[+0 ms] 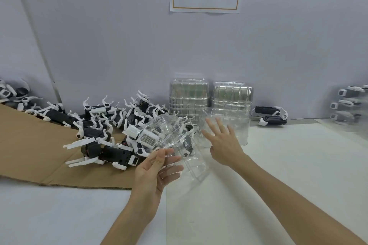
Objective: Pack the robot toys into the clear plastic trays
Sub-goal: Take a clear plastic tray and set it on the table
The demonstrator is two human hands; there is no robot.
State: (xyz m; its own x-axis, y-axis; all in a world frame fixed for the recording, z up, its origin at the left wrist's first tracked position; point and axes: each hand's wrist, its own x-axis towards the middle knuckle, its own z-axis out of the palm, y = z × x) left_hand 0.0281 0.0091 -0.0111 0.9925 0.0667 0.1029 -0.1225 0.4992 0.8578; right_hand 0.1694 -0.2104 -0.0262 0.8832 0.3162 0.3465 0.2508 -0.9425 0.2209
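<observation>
The left hand pinches the near edge of a clear plastic tray, thin, glossy and ribbed, held tilted; the right hand is spread flat just beside it, holding nothing. Beyond the left hand, black-and-white robot toys with thin white legs lie heaped on brown cardboard, and beyond the right hand stand 2 tray stacks

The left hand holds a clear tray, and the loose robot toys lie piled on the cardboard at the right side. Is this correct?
Only the side is wrong. The head view shows the left hand holding a clear tray, but the robot toys lie piled on the cardboard at the left side.
</observation>
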